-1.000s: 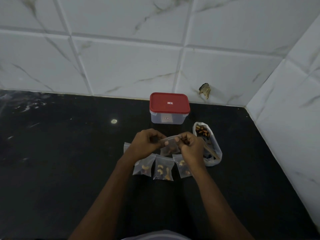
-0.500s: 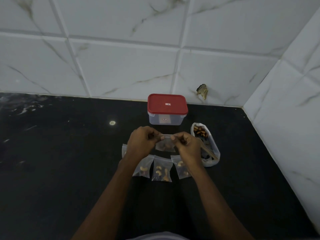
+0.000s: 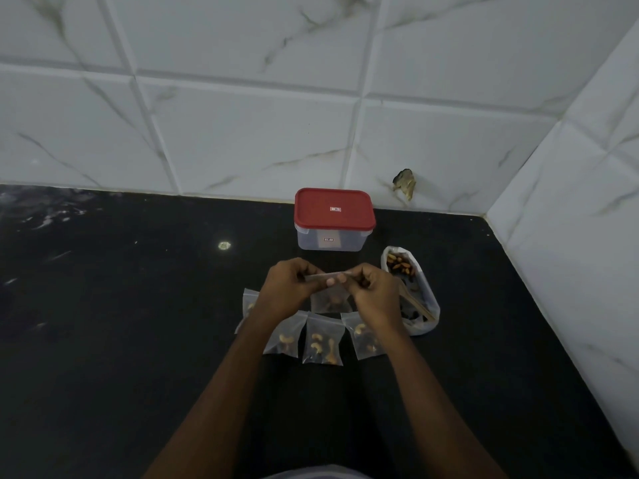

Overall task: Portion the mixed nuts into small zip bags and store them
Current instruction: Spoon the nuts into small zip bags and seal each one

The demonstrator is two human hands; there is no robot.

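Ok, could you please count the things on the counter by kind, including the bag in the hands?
Small zip bags lying on the counter: 4
Held zip bag, pinched by left hand and right hand: 1
Red-lidded container: 1
Large open nut bag: 1
Total: 7

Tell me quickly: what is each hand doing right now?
Left hand: closed, pinching the top edge of the small zip bag.
Right hand: closed, pinching the same bag's top edge.

small labels on red lid (image 3: pixel 334 209), container (image 3: pixel 330 240) wall — both unreadable
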